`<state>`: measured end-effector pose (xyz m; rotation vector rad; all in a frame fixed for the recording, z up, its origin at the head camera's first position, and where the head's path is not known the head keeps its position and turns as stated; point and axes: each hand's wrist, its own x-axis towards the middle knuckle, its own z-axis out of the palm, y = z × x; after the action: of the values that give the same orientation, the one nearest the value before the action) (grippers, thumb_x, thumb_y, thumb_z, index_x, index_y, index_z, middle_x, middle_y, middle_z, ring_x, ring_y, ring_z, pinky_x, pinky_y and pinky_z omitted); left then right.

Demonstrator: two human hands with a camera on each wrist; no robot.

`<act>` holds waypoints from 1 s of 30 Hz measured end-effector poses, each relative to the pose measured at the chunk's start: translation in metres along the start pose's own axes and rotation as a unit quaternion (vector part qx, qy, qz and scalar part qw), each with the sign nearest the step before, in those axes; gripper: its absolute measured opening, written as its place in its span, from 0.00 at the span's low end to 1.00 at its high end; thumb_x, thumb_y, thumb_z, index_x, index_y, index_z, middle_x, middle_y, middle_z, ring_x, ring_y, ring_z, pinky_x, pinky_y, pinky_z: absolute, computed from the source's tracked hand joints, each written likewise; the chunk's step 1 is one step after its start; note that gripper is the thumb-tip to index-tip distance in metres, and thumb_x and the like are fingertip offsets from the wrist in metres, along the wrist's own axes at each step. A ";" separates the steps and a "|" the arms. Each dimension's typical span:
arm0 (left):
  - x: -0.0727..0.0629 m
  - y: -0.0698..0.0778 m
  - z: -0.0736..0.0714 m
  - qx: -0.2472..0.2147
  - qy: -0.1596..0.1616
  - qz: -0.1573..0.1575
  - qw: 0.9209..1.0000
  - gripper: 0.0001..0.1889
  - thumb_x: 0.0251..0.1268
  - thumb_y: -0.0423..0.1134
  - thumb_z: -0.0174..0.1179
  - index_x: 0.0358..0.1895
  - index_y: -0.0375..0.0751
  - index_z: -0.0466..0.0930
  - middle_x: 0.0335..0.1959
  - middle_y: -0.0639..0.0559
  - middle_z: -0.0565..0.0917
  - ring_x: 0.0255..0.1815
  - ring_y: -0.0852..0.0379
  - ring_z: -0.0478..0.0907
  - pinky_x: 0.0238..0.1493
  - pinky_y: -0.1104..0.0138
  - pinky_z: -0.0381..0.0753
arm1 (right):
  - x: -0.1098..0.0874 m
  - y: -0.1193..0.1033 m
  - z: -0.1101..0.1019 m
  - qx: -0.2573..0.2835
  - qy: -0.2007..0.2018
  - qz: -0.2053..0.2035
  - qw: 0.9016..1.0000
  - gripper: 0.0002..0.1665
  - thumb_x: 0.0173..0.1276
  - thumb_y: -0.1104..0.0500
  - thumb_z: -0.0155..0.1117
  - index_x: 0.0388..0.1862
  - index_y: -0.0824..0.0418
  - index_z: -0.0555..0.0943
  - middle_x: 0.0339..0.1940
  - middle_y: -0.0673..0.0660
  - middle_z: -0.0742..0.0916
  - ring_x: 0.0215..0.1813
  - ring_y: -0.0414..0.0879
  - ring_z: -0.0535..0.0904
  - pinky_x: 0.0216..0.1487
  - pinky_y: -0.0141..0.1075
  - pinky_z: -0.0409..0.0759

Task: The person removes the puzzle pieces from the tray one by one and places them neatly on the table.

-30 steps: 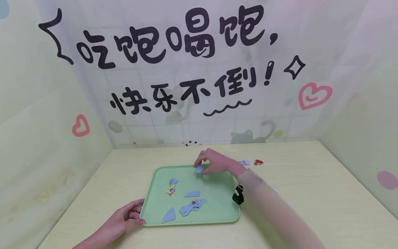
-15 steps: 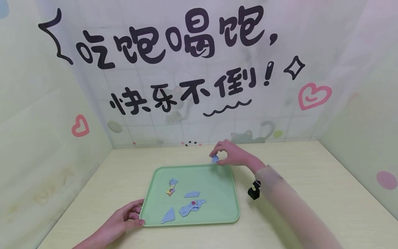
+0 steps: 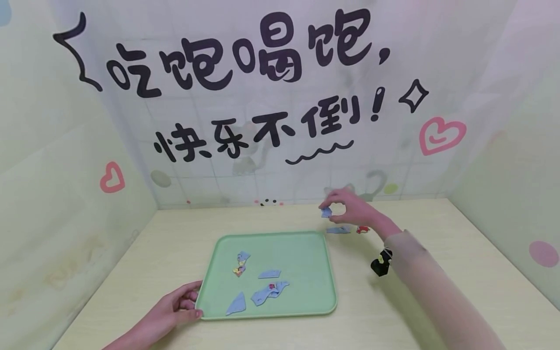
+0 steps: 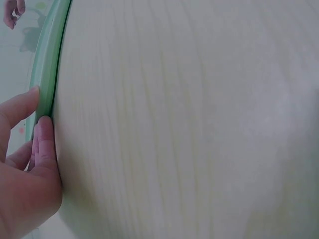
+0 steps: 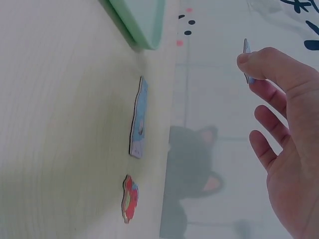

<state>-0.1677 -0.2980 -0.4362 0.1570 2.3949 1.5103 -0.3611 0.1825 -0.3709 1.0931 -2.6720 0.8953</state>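
Above the pale, wood-grained table (image 3: 420,243), past the tray's far right corner, a person's right hand (image 3: 352,209) holds a small blue piece (image 3: 325,212), thin and flat, clamped between thumb and forefinger; the right wrist view shows that piece almost edge-on, with the other fingers slightly bent and apart from one another. The left hand (image 3: 177,306) grips the near left corner of a smooth, light green tray (image 3: 306,272), its thumb on the raised rim and its fingers bent against the outer side. The tray is a shallow rectangle with rounded corners, and on it lie a blue triangle (image 3: 236,304) with a sharp tip, a narrow blue piece (image 3: 269,274) with slanted ends, a wavy-edged blue shape (image 3: 269,292) marked with a red patch, and an irregular blue-and-yellow shape (image 3: 240,262) farther left. On the table beyond the tray's right side, below the right hand, a long pale blue strip (image 3: 339,230) rests near a small, knobbly-edged red piece (image 3: 362,229), both dark along their thin edges. Behind hangs a lightly creased white backdrop (image 3: 280,180) printed with black characters and pink hearts
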 end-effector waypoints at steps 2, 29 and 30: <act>0.000 0.000 0.000 -0.001 -0.003 0.003 1.000 0.44 0.61 0.35 0.67 0.74 0.21 0.51 0.52 0.39 0.72 0.40 0.67 0.73 0.43 0.75 0.76 | -0.004 0.004 -0.004 -0.006 0.007 0.000 1.000 0.19 0.57 0.64 0.73 0.49 0.53 0.86 0.52 0.54 0.85 0.59 0.52 0.73 0.64 0.52 0.69; 0.001 -0.002 -0.002 -0.003 -0.011 0.008 1.000 0.42 0.62 0.35 0.65 0.73 0.21 0.52 0.52 0.39 0.71 0.40 0.68 0.72 0.43 0.76 0.76 | -0.070 0.062 -0.033 -0.056 0.075 0.049 0.994 0.18 0.57 0.68 0.72 0.48 0.61 0.86 0.48 0.59 0.87 0.54 0.58 0.75 0.56 0.52 0.68; 0.001 -0.002 -0.002 -0.003 -0.011 0.008 1.000 0.42 0.62 0.35 0.65 0.73 0.21 0.52 0.52 0.39 0.71 0.41 0.68 0.72 0.43 0.76 0.76 | -0.072 0.064 -0.033 -0.057 0.074 0.052 0.994 0.18 0.57 0.68 0.72 0.48 0.61 0.86 0.48 0.59 0.87 0.54 0.58 0.75 0.56 0.51 0.68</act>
<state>-0.1691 -0.3002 -0.4380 0.1898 2.3763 1.5152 -0.3546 0.2804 -0.3974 0.8370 -2.6412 0.7935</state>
